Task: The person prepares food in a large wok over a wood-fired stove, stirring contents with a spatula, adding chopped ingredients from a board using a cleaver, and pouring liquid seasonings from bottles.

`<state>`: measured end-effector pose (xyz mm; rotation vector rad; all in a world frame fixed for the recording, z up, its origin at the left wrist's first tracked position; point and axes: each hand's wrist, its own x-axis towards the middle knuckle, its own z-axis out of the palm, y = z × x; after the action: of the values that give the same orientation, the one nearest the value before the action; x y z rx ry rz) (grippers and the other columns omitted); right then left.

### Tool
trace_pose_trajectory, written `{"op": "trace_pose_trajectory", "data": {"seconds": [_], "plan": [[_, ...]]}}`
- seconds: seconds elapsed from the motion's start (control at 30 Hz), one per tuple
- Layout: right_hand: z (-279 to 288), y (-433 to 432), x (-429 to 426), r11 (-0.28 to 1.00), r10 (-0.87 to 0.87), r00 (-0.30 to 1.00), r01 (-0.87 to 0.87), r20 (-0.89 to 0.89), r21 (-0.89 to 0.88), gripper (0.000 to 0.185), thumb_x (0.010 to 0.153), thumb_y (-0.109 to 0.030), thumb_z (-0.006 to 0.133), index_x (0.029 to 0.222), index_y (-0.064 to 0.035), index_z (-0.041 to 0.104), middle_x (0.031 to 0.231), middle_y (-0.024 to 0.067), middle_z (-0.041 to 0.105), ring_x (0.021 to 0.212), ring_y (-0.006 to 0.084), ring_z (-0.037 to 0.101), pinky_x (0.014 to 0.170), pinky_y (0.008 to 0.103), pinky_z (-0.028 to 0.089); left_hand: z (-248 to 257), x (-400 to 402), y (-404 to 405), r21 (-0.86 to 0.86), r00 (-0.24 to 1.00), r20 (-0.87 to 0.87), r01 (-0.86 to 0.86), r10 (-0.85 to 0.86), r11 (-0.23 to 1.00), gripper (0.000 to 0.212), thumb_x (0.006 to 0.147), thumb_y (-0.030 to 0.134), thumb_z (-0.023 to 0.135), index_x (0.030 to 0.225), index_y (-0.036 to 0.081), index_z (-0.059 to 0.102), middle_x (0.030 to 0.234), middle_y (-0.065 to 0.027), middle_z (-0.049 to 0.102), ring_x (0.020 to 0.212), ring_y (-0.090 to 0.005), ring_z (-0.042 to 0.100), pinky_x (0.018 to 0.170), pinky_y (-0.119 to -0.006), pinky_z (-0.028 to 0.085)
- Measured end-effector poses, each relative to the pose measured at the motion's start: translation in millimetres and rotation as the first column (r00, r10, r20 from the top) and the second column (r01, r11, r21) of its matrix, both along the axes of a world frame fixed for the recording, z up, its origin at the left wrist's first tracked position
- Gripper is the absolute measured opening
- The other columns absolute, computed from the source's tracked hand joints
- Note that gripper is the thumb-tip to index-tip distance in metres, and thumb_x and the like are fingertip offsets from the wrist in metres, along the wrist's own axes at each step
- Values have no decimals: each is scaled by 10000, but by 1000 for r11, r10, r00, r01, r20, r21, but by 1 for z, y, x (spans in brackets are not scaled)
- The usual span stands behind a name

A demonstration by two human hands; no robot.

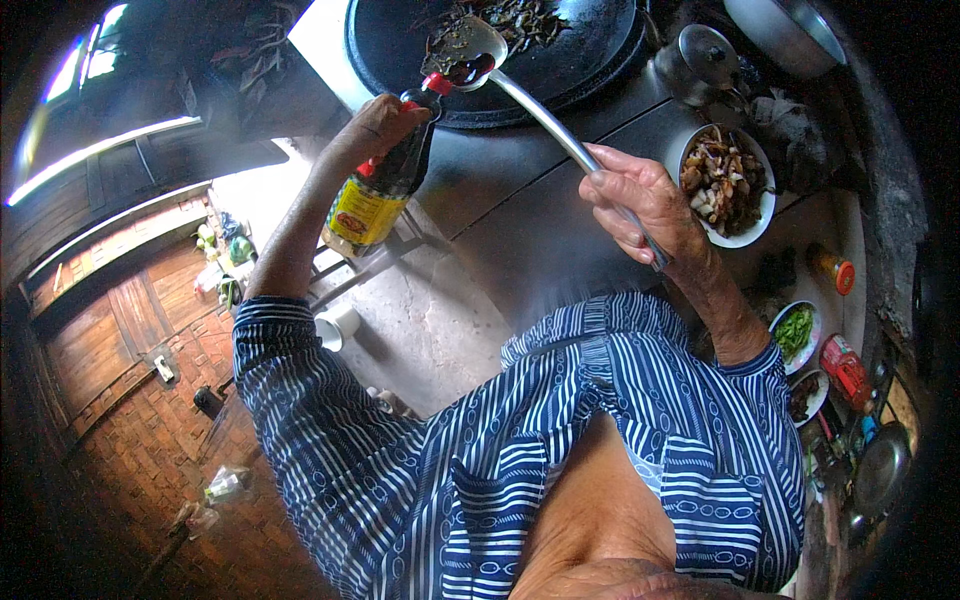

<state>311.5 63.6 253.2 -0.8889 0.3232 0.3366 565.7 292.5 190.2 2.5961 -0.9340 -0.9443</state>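
My left hand point(386, 127) grips a large plastic bottle point(370, 208) with a red neck, a yellow label and dark liquid inside. Tilted, its neck meets the near edge of a metal ladle point(480, 45). Dark liquid pools in the ladle's bowl. The long handle runs back to my right hand point(641, 199), whose fingers are wrapped around it. Beneath the ladle is a wide black wok point(592, 67), with dark shredded food point(529, 22) on its far side. I cannot tell whether liquid is flowing from the bottle.
On the right stand a lidded metal pot point(701, 64), a white bowl of sliced food point(724, 184), an orange-lidded jar point(832, 270), a bowl of chopped greens point(795, 334) and a red packet point(846, 371). A white bucket point(337, 328) is on the floor, left of the stove point(495, 202).
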Motion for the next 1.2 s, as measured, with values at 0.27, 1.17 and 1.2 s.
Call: {"op": "trace_pose_trajectory", "data": {"seconds": [0.27, 1.17, 1.2], "plan": [[1, 3, 2, 1000, -13, 1000, 13, -3, 20, 169, 824, -160, 418, 815, 9, 407, 519, -3, 354, 310, 23, 307, 219, 153, 287, 20, -7, -4, 10, 991, -94, -91, 91, 996, 409, 773, 385, 474, 778, -11, 575, 611, -120, 558, 491, -151, 558, 413, -266, 445], [-5, -107, 151, 692, 203, 976, -201, -80, -693, 85, 708, -85, 509, 663, -21, 475, 545, -2, 444, 392, 24, 395, 277, 137, 291, 69, -155, 5, -707, 709, -419, -647, 567, 286, 219, 762, 226, 570, 690, 35, 490, 519, 22, 446, 476, -38, 401, 413, -184, 327], [3, -118, 152, 729, 225, 962, -270, -153, -629, 101, 723, -98, 502, 674, -14, 474, 547, 4, 448, 389, 22, 394, 270, 131, 294, 69, -156, 6, -716, 723, -364, -620, 587, 320, 214, 762, 215, 567, 699, 25, 493, 521, 20, 452, 482, -40, 407, 420, -188, 332]]}}
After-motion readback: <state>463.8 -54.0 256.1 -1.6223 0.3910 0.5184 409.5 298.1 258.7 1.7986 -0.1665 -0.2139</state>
